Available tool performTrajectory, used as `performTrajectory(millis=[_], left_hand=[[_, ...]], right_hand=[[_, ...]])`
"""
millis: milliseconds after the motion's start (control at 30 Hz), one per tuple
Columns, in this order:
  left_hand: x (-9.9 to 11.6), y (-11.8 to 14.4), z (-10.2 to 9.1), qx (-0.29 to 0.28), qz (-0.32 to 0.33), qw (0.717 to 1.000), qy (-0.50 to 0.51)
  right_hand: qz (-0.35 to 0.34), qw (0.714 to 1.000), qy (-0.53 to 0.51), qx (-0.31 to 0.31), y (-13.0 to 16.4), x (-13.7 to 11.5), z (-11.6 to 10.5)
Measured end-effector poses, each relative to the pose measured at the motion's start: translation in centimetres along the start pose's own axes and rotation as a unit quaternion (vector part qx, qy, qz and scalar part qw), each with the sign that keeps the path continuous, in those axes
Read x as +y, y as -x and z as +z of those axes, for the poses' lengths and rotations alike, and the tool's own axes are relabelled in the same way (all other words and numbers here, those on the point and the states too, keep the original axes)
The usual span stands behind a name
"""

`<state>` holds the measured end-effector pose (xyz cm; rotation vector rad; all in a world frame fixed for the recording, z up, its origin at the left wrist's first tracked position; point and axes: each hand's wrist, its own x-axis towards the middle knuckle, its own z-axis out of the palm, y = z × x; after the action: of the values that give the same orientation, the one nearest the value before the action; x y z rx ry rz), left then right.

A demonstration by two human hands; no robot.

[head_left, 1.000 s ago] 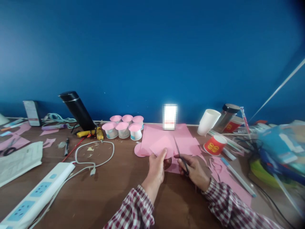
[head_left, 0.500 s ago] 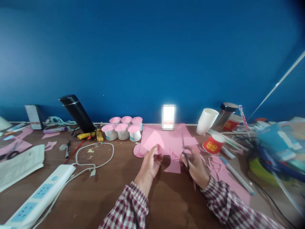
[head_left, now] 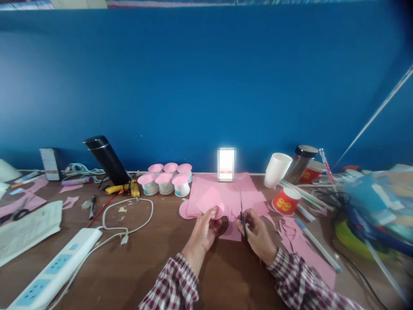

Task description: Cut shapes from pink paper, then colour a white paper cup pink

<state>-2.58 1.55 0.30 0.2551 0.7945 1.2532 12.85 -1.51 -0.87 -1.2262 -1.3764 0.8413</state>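
Between the thumb and fingers of my left hand [head_left: 206,230] is a piece of pink paper [head_left: 211,200], its upper part standing out above the fingertips. My right hand [head_left: 256,234] grips a pair of dark-handled scissors [head_left: 242,219], blades pointing away from me. The blades stand to the right of the held paper, apart from it. Under and behind both hands lie larger pink sheets [head_left: 232,183], with loose pink offcuts near the scissors. The fingers' undersides are partly hidden.
Several small cups with pink tops [head_left: 164,180] stand left of the sheets. A red paper cup [head_left: 286,201], white cups [head_left: 278,168] and pink scraps [head_left: 309,254] are at right. At left are a power strip [head_left: 54,267], white cable [head_left: 151,211] and black flask [head_left: 108,159].
My right hand has moved left with the scissors, closer to the held paper. The left hand keeps its hold on the paper. The camera view has tilted up slightly.
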Motion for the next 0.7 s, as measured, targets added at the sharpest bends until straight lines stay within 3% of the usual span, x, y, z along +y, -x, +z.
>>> performTrajectory(millis=[167, 400, 700], left_hand=[[-0.4, -0.1, -0.2, -0.014, -0.004, 1.0, -0.019], [-1.0, 0.5, -0.1, -0.134, 0.007, 0.991, -0.025], [-0.8, 0.9, 0.1, -0.146, 0.014, 0.989, -0.026]], right_hand=[[0.016, 1.0, 0.019, 0.002, 0.0, -0.3, -0.1], [0.041, 0.997, -0.061, -0.004, -0.4, -0.9, -0.5], [0.059, 0.997, -0.04, 0.033, 0.1, 0.7, -0.5]])
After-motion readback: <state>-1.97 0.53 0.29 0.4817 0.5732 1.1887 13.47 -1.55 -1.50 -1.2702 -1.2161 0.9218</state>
